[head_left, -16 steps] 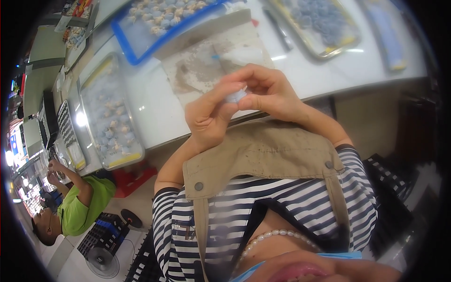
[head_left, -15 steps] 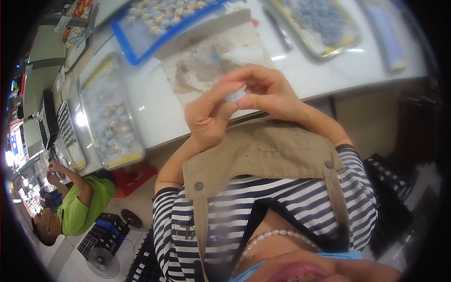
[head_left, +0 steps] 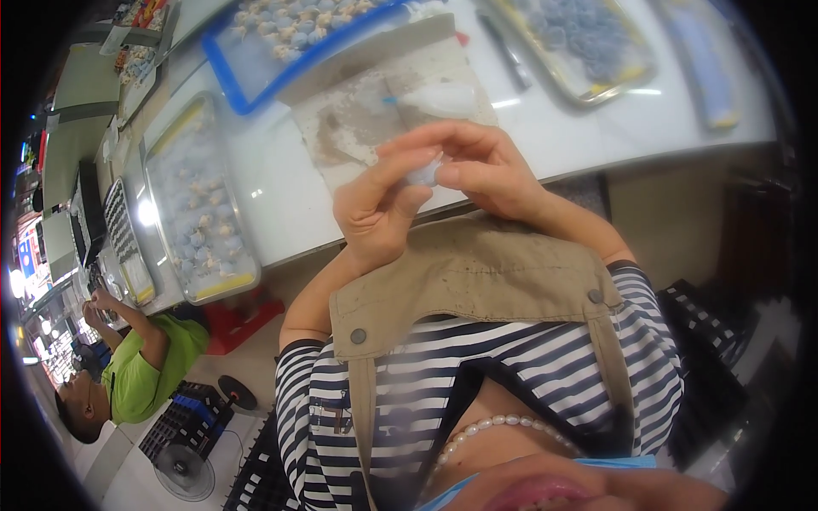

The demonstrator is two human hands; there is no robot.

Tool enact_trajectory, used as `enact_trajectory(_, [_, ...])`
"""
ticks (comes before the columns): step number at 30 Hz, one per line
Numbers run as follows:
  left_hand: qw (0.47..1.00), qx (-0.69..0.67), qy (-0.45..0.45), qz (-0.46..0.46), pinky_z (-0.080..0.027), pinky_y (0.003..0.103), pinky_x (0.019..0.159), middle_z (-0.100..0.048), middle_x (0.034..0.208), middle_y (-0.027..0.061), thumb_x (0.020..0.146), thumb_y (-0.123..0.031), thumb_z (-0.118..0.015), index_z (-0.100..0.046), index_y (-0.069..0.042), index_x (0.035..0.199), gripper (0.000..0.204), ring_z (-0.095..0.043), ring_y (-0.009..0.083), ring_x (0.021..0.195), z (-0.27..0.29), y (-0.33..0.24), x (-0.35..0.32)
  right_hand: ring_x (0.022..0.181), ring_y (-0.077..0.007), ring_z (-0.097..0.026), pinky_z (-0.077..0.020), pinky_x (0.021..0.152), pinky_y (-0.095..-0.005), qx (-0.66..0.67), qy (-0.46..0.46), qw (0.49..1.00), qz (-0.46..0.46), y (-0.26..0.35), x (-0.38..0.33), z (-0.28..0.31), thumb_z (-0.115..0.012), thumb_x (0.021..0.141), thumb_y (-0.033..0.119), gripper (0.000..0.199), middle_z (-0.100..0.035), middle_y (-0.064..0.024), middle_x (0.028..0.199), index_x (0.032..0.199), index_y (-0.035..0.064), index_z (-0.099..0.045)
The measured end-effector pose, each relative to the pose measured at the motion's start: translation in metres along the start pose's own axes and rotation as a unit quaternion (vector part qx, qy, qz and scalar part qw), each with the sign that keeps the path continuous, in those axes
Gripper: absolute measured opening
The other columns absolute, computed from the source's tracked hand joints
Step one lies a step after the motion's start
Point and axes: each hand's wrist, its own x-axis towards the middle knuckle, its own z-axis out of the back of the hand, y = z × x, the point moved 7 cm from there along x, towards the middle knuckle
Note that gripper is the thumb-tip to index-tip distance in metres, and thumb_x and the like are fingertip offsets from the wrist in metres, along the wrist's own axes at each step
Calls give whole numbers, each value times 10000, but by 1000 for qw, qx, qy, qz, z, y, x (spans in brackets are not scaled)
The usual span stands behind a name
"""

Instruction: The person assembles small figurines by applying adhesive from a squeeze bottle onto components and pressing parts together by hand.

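Observation:
Both hands meet just inside the near edge of the white table (head_left: 285,217). Between thumb and fingers, my left hand (head_left: 372,209) pinches a small pale blue piece (head_left: 423,174), partly hidden by the fingers. My right hand (head_left: 494,170) curls over it from the other side, its thumb pressed against the piece. Beyond the hands lies a stained sheet of cardboard (head_left: 341,128) with a raised far flap. On it rests a white squeeze bottle (head_left: 441,99) with a thin blue tip.
A blue-rimmed tray (head_left: 241,106) of blue and cream pieces stands far left of the cardboard. Another filled tray (head_left: 223,288) is at left, and one with blue-grey pieces (head_left: 588,43) at far right. A dark slim tool (head_left: 509,56) lies between. A person in green (head_left: 158,366) works at left.
My right thumb and fingers have shifted slightly around the pale blue piece. The left hand keeps its pinch almost unmoved. More of the white bottle shows above the hands.

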Motion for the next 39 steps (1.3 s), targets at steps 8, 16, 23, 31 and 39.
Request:
enact_trajectory(8, [995,93,17,30,-458,213,658,-636,921,78,776,-28,-616,-603,-36,1009,234,-583,108,774,20,-23,11,986,-155,-517,-415,853,-302,-28,-15,999,9,8,14,-22,-539,798,68,314,-557,-99,1102,1101,-11,-535])
enact_trajectory(16, [890,429,-141,58,-476,282,714,-631,942,134,723,-82,-641,-611,-29,993,277,-620,187,800,194,-33,26,828,-240,-546,-414,772,-289,-593,-231,738,225,39,31,-6,-576,743,-12,197,-591,-105,855,934,20,-612])
enact_trajectory(23, [741,655,-134,64,-459,331,746,-624,919,137,769,-127,-565,-623,-55,941,195,-593,292,819,286,-28,51,941,-282,-497,-398,815,-338,-655,-221,701,175,24,42,19,-638,718,75,349,-539,-124,1046,1056,54,-556])
enact_trajectory(31, [787,607,62,-91,-449,351,768,-576,987,114,705,-6,-521,-595,-58,947,258,-554,284,915,206,34,166,871,-288,-501,-415,716,-358,-624,-211,745,102,15,37,32,-667,700,130,381,-564,-129,982,1051,36,-551])
enact_trajectory(39, [933,352,-46,62,-463,293,789,-567,1026,148,777,1,-526,-525,-71,1080,311,-574,245,911,226,39,167,827,-283,-534,-429,725,-349,-638,-193,735,127,14,31,46,-710,660,176,374,-586,-132,895,969,26,-561])
